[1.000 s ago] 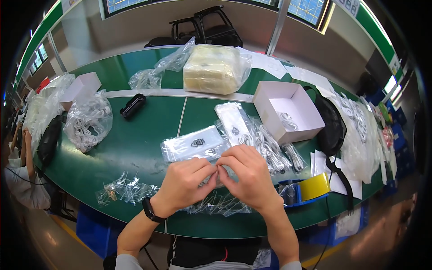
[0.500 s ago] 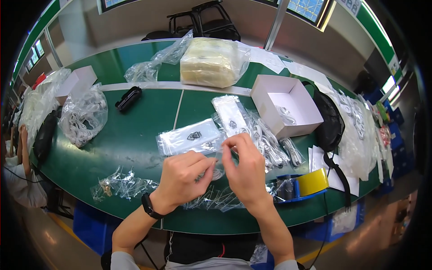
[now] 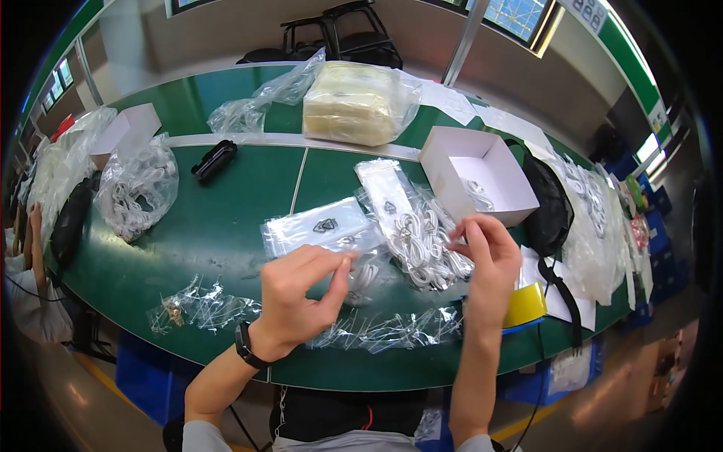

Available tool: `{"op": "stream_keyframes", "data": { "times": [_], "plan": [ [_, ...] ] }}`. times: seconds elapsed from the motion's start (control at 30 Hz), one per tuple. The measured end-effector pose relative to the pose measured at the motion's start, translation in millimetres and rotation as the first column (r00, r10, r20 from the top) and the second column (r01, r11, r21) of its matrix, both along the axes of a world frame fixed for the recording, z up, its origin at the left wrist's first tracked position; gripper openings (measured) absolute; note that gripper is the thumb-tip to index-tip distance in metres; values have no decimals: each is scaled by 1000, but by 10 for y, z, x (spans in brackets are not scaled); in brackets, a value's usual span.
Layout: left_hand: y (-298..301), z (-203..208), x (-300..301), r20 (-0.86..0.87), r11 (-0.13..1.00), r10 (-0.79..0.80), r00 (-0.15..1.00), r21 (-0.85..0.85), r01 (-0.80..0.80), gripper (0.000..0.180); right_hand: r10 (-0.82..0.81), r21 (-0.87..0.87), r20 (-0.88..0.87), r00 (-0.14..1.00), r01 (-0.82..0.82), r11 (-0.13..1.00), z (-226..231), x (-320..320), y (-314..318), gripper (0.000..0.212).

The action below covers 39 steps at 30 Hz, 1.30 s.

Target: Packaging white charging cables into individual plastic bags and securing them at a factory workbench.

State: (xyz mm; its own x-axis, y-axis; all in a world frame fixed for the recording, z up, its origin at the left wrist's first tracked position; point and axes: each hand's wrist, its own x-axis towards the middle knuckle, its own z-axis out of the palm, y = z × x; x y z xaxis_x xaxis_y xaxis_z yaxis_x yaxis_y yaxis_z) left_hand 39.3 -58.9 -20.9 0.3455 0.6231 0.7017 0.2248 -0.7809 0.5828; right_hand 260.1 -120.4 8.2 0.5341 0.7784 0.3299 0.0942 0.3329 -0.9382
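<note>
Hands farther apart over green table, wall beyond

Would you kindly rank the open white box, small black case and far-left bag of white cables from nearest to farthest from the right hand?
1. Open white box: just beyond the right hand.
2. Small black case: well to its left.
3. Bag of white cables: farther left still.
</note>
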Motion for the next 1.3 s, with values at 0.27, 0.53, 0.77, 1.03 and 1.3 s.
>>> {"op": "stream_keyframes", "data": {
  "times": [0.27,0.53,0.77,1.03,1.3],
  "plan": [
    [12,155,-73,81,987,27,996,-159,-13,14,201,-262,567,799,-56,964,-186,-146,-519,10],
    [81,100,-94,118,993,32,992,-114,-19,13,209,-286,528,823,-60,956,-470,-224,-627,16],
    [65,133,-119,89,985,25,996,-172,-9,13,201,-243,749,632,-20,970,-620,-367,-825,21],
    [62,160,-118,91,985,17,996,-170,-1,13,301,-329,896,326,33,944,-770,-507,-1206,33],
    [89,109,-95,117,995,12,993,-96,-1,14,397,-402,840,371,-67,913,-813,-460,-1220,41]
  ]
}}
